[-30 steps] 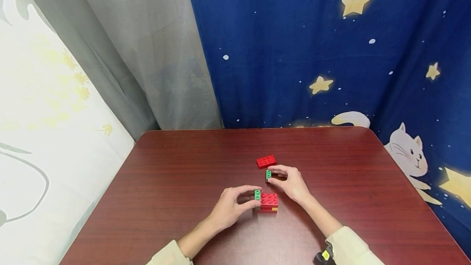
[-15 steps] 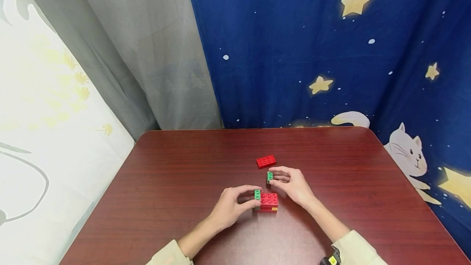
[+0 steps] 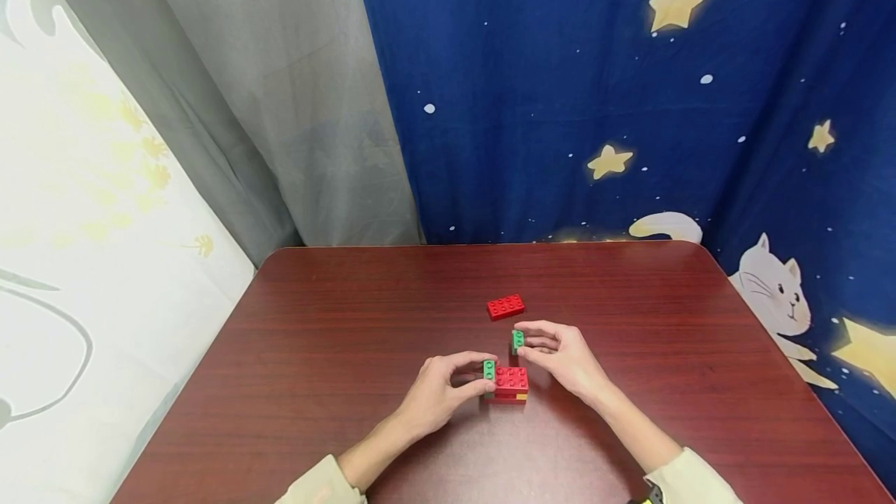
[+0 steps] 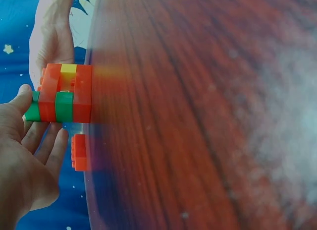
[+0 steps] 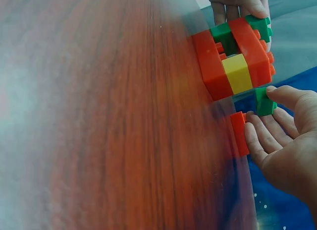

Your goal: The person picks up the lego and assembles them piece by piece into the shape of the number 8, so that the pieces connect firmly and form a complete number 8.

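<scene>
A stack of toy building bricks stands on the table: a red base, a layer with a yellow brick and a green brick, then a red brick on that. On its top left end sits a small green brick, which my left hand pinches between thumb and fingers. My right hand pinches another small green brick just behind the stack, raised off the table in the right wrist view. A loose red brick lies farther back, studs up.
The dark red wooden table reaches back to a blue star-patterned curtain and a grey curtain. A pale patterned cloth hangs along the left side.
My right hand has shifted slightly right and nearer with its green brick, away from the loose red brick. My left hand and the stack have stayed in place.
</scene>
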Tool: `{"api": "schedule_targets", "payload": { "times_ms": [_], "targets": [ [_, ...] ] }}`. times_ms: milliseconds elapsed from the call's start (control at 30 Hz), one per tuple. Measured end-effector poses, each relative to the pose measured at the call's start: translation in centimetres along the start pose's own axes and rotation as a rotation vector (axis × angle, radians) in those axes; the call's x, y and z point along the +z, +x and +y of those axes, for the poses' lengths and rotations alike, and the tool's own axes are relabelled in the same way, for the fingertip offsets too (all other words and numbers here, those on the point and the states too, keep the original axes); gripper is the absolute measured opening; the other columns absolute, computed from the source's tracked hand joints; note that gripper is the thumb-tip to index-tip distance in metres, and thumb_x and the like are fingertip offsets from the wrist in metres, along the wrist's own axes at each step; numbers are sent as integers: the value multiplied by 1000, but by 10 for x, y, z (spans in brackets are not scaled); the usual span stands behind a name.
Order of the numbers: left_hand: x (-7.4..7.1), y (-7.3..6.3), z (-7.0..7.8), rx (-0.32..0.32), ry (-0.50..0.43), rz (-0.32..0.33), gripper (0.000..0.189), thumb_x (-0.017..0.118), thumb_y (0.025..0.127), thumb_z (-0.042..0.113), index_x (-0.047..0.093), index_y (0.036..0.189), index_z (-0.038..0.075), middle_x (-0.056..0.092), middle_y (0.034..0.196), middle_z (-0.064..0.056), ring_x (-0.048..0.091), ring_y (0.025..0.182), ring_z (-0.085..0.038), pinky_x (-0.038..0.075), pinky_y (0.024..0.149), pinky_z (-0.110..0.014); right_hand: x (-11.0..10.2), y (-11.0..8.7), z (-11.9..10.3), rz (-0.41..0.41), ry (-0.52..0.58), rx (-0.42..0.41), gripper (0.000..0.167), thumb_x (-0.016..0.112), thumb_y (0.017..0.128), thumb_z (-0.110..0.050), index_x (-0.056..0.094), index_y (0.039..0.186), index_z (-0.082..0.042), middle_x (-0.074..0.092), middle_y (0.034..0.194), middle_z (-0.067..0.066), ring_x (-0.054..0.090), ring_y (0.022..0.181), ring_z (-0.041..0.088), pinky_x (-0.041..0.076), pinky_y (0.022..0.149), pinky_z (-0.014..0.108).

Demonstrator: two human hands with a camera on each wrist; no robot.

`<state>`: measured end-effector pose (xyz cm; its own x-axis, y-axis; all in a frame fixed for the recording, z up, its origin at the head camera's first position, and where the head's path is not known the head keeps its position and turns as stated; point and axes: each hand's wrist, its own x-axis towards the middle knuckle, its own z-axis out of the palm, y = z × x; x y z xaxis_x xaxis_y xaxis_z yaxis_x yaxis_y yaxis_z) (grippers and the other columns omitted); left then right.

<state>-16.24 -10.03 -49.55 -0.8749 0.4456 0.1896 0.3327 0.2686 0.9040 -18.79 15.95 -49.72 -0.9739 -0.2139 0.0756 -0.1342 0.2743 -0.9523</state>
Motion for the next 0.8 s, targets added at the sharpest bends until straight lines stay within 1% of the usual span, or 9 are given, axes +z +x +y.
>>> {"api": "schedule_targets", "payload": {
  "times_ms": [167, 300, 400, 467, 600, 800],
  "targets": [
    [0, 0, 0, 10, 9, -4, 36, 85, 93, 24, 77, 126, 12, 79, 110, 0, 77, 97, -17, 62, 82, -28, -2, -5, -4, -27, 26, 11, 43, 82, 94, -10, 70, 134, 1, 75, 122, 14, 74, 111, 28, 60, 92, 28],
    [0, 0, 1, 7, 15, 0, 36, 84, 93, 24, 78, 126, 12, 79, 110, 1, 77, 97, -16, 61, 81, -28, -3, -8, -8, -43, 47, 16, 44, 82, 95, -10, 69, 134, 2, 75, 122, 15, 74, 110, 27, 60, 89, 25],
    [0, 1, 2, -1, 15, 3, 36, 85, 92, 24, 78, 126, 13, 79, 110, 2, 77, 97, -16, 61, 81, -27, -3, -10, -9, -47, 50, 8, 43, 82, 95, -9, 68, 134, 3, 75, 121, 17, 75, 108, 28, 60, 88, 25],
    [0, 1, 2, -3, 14, 4, 36, 85, 92, 24, 78, 126, 12, 79, 110, 2, 77, 98, -16, 61, 81, -28, -3, -11, -9, -44, 47, 7, 42, 82, 94, -10, 69, 133, 2, 75, 120, 16, 75, 107, 27, 60, 88, 25],
    [0, 1, 2, -4, 13, 4, 37, 85, 92, 23, 78, 126, 12, 79, 111, 2, 76, 98, -16, 61, 82, -28, -2, -12, -9, -48, 53, 8, 39, 81, 95, -10, 71, 131, -2, 75, 124, 16, 75, 111, 28, 60, 90, 25],
    [0, 1, 2, -4, 14, -2, 37, 84, 93, 23, 77, 127, 12, 79, 112, 2, 76, 99, -15, 61, 82, -27, -2, -15, -8, -67, 83, 2, 39, 80, 96, -11, 69, 132, 0, 71, 130, 23, 73, 116, 31, 59, 93, 27]
  ]
}}
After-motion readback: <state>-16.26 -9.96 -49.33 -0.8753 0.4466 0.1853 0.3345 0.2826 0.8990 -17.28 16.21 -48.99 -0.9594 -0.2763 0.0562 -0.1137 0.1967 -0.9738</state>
